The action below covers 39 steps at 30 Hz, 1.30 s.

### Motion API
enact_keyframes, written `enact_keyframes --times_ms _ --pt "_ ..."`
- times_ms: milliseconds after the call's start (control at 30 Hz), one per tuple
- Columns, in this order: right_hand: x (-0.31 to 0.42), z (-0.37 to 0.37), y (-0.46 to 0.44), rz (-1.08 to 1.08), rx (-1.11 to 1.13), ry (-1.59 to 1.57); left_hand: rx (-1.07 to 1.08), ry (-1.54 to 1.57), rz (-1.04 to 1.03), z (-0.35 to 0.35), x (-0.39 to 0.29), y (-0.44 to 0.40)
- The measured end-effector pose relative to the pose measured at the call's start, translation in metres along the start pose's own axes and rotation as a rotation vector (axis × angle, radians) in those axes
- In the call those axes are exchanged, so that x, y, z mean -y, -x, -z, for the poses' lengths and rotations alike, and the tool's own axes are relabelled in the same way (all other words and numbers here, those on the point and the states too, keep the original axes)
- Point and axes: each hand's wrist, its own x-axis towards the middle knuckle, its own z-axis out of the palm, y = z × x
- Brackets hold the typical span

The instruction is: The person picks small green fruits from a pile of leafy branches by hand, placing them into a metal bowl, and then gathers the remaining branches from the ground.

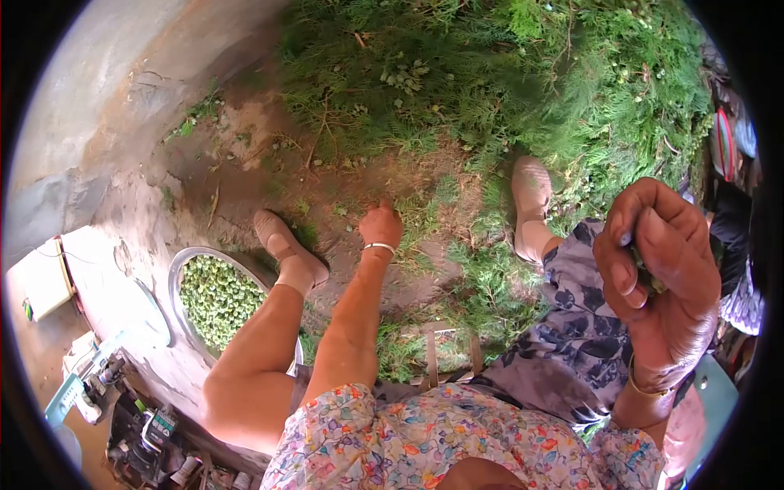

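Observation:
My left hand (380, 225), a white bangle at its wrist, reaches down to the soil in front of me. Its fingers are curled and their tips are mostly hidden, so what they may hold does not show. Raised close to the camera on the right, my right hand (665, 265) is closed, with small green cones (657, 285) partly showing inside the curled fingers. A round metal basin (175, 273) full of green cones (216, 302) stands left of my left leg. Cut evergreen branches (490, 90) are heaped ahead of both hands.
A plastered wall (122, 106) rises at the left. Tools and dark clutter (151, 433) lie at the lower left. Part of a wooden frame (431, 355) shows beneath me. A striped bag (723, 143) and cloths are at the far right, beside the branches.

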Motion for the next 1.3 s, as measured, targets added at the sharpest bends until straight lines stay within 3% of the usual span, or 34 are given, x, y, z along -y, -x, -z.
enact_keyframes --times_ms 67,200,267,300,467,567,600,667,733,800,833,933,1033,1100,1133,1167,1233,1300 --pt "-0.001 -0.005 0.0 -0.008 -0.04 0.018 -0.106 0.398 0.098 0.007 0.003 0.004" --pt "-0.003 -0.008 0.0 -0.019 -0.045 0.039 -0.248 0.72 0.241 -0.005 0.046 0.018" --pt "-0.004 -0.011 0.0 -0.015 -0.031 0.055 -0.326 1.019 0.511 -0.038 0.077 0.022" --pt "-0.005 -0.012 -0.001 -0.016 -0.03 0.058 -0.441 0.735 0.526 -0.035 0.078 0.03" --pt "-0.007 -0.022 -0.004 -0.036 -0.033 0.095 -0.47 0.627 0.53 -0.005 0.086 0.02" --pt "-0.01 -0.02 -0.007 -0.034 -0.035 0.111 -0.354 0.558 0.242 0.021 0.081 0.0" --pt "-0.01 -0.021 -0.007 -0.034 -0.041 0.112 -0.35 0.56 0.238 0.019 0.084 -0.007" --pt "-0.007 -0.027 -0.007 -0.065 -0.091 0.147 -0.219 0.373 0.084 0.017 0.091 -0.019" --pt "-0.007 -0.026 -0.007 -0.068 -0.076 0.16 -0.145 0.463 0.148 0.022 0.097 -0.022" --pt "-0.007 -0.025 -0.007 -0.069 -0.064 0.17 -0.217 0.655 0.344 0.032 0.098 -0.018" --pt "-0.006 -0.026 -0.006 -0.086 -0.056 0.179 -0.374 0.493 0.153 0.031 0.095 -0.009" --pt "-0.001 -0.021 -0.004 -0.099 -0.006 0.264 -0.144 0.293 0.183 0.015 0.084 0.01" --pt "0.018 -0.019 -0.004 -0.171 0.051 0.476 -0.214 0.342 0.191 -0.017 0.091 0.009" --pt "0.009 -0.013 -0.005 -0.076 0.096 0.263 -0.312 0.486 -0.037 -0.035 0.105 0.001" --pt "0.004 -0.013 -0.005 -0.067 0.075 0.213 -0.145 0.788 0.1 -0.06 0.124 -0.007" --pt "0.0 -0.013 -0.006 -0.06 0.068 0.157 0.155 0.903 0.34 0.016 0.076 0.007" --pt "-0.006 -0.011 -0.009 0.011 0.065 0.118 0.192 1.543 0.466 0.009 0.076 0.006" --pt "-0.011 -0.012 -0.007 0.077 0.086 0.085 0.259 1.654 0.428 0.03 0.062 0.007"
